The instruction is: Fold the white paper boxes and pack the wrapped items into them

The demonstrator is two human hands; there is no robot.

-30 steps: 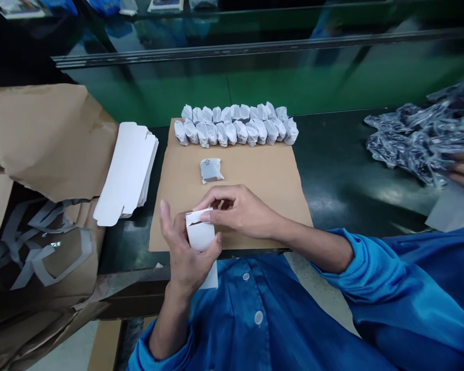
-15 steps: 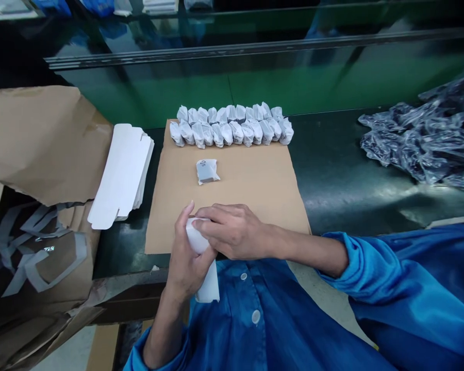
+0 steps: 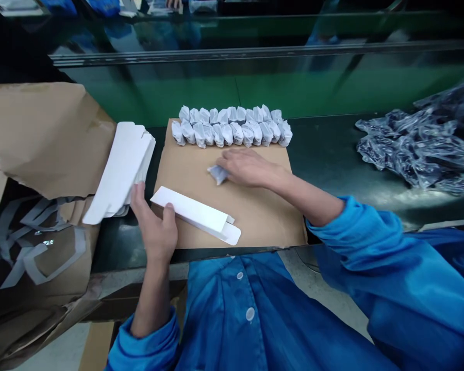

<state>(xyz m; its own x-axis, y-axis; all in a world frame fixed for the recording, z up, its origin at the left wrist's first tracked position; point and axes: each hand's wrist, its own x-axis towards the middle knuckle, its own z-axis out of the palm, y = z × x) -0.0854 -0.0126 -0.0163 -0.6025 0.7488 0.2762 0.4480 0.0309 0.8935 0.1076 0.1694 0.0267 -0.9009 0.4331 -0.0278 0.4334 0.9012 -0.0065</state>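
My left hand (image 3: 154, 226) is open, thumb and fingers apart. Its fingertips reach the edge of a stack of flat white cartons (image 3: 118, 159), and its thumb lies by a folded white box (image 3: 195, 212). That long narrow box rests slanted on the cardboard sheet (image 3: 263, 216), with an open flap at its lower right end. My right hand (image 3: 243, 166) has its fingers closed on a small packet wrapped in whitish plastic (image 3: 218, 174). Part of the packet is hidden under the fingers. Behind it, two rows of similar wrapped packets (image 3: 228, 133) line the sheet's far edge.
Crumpled clear plastic bags (image 3: 417, 147) lie at the right of the dark green table (image 3: 325, 170). On the left stands a brown paper-lined carton (image 3: 42, 139), with grey strips (image 3: 54, 257) below it. A green barrier (image 3: 201, 85) runs along the back.
The white box has gone from between both hands onto the cardboard sheet. My right hand has moved forward onto the single packet, now turned; my left hand has shifted left and opened.
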